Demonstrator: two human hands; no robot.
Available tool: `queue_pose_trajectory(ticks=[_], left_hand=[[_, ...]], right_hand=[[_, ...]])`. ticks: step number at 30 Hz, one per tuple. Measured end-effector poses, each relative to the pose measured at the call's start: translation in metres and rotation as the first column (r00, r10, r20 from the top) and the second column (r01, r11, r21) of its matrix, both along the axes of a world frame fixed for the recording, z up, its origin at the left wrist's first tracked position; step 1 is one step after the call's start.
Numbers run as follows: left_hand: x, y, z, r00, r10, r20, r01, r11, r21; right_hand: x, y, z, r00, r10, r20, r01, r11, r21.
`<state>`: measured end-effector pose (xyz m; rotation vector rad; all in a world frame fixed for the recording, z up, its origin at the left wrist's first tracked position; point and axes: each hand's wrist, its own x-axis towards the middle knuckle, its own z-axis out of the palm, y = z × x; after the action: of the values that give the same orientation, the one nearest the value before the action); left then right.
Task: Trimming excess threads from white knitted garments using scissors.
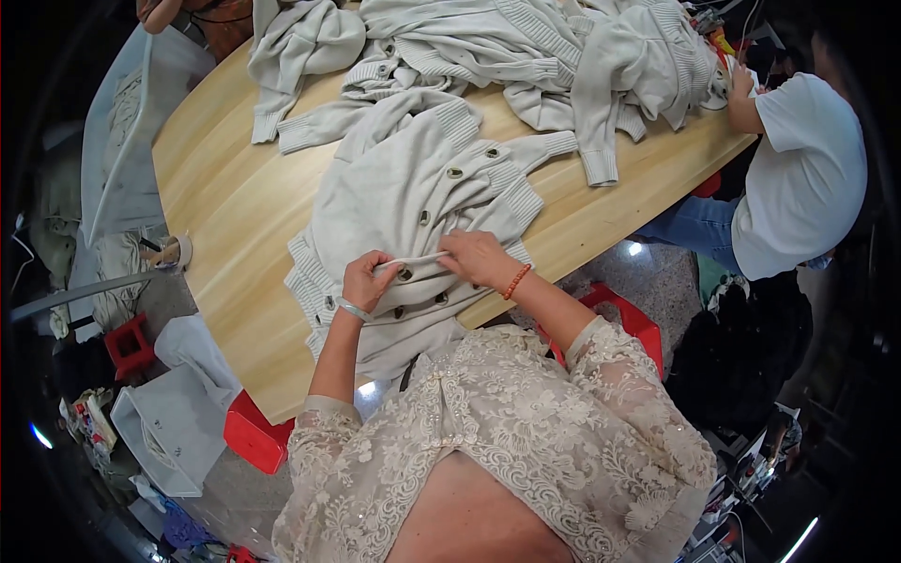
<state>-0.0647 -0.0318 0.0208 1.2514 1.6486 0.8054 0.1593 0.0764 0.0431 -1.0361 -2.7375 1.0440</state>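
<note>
A light grey knitted cardigan (366,202) with large dark buttons and ribbed edges lies across the table in front of me, its lower part hanging over the near edge. My left hand (366,281) is closed on a fold of the cardigan beside one button. A short way to the right, my right hand (472,258) pinches the same fold, so a narrow ridge of knit stretches between the two hands. A bangle is on my left wrist and a red bead bracelet (516,281) on my right. The fingertips are partly hidden in the knit.
More grey knitted garments (469,47) are heaped along the far side of the wooden table (225,188). A person in a white T-shirt (807,169) sits at the right edge. Red stools (258,432), a white bin (164,432) and a dark heap (741,347) stand around on the floor.
</note>
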Motion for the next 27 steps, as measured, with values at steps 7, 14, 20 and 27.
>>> queue_pose_trajectory(ticks=[7, 14, 20, 27], left_hand=[[0.039, 0.042, 0.012, 0.866, 0.018, -0.5, 0.185, 0.917, 0.353], [0.047, 0.085, -0.042, 0.982, 0.08, -0.171, -0.044, 0.978, 0.206], [0.043, 0.102, -0.024, 0.945, 0.026, 0.326, 0.013, 0.993, -0.115], [0.053, 0.091, -0.018, 0.921, 0.084, 0.38, -0.039, 0.991, -0.124]], right_hand=[[0.029, 0.005, -0.017, 0.999, -0.05, -0.01, 0.05, 0.998, 0.047], [0.013, -0.002, -0.012, 0.988, -0.126, -0.089, 0.126, 0.992, -0.012], [0.018, -0.005, -0.027, 0.968, -0.192, -0.163, 0.196, 0.981, 0.01], [0.006, -0.006, -0.026, 0.921, -0.323, -0.218, 0.318, 0.946, -0.06]])
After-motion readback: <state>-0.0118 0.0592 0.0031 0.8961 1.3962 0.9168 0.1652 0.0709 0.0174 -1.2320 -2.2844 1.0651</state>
